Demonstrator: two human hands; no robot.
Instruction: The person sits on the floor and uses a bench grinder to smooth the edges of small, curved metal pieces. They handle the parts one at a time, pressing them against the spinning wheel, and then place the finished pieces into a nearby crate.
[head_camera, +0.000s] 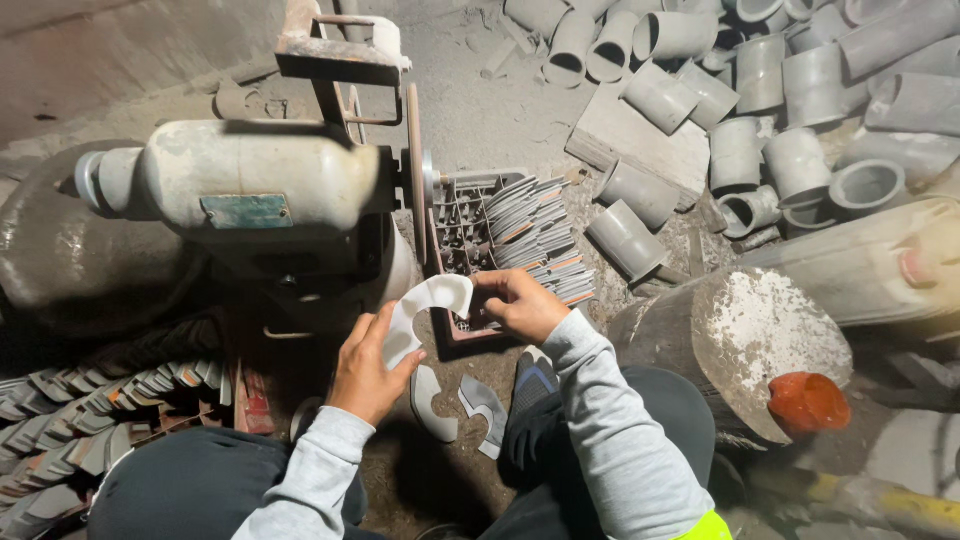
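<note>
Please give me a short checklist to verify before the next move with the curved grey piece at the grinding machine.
1. Both hands on the curved piece: ok, left hand and right hand grip it.
2. Piece clear of the grinding disc: ok, it sits below it.
3. Disc spinning or stopped: cannot tell.
4. Fingers away from the disc: ok.
5. Crate of stacked pieces within reach: ok.
6. Floor near the shoe free: not ok, two cut pieces lie there.
</note>
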